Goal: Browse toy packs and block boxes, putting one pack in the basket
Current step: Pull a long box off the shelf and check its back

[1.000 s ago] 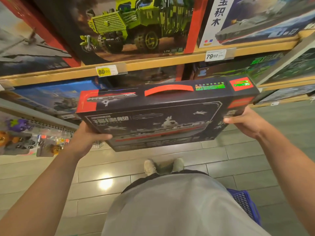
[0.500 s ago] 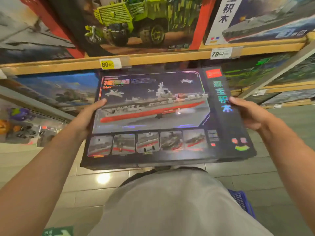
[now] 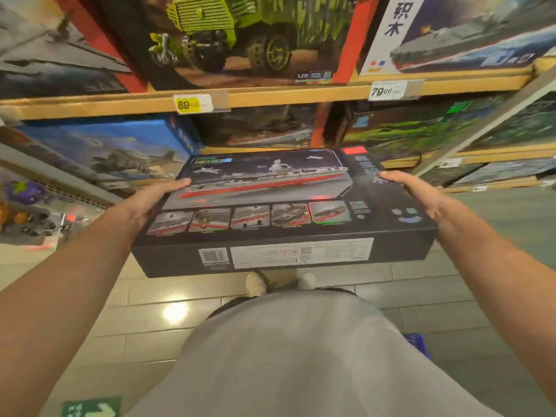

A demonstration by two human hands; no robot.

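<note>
We hold the block box out flat in front of us at about waist height, above the tiled floor and just short of the lower shelf. It is a broad, shallow cardboard rectangle, dark and glossy, its top face printed with a long grey-and-red warship and a row of small square pictures beneath; the near edge wall carries a white label and a barcode. Our left hand grips the left end, thumb lying over the top face, the other fingers hidden beneath. Our right hand grips the right end the same way, thumb stretched along the top. Behind stand wooden shelves with flat pale edges, bearing a yellow price tag and a white price tag. Above leans a big box with a blocky green truck. Low at our right, a corner of the blue lattice basket shows.
</note>
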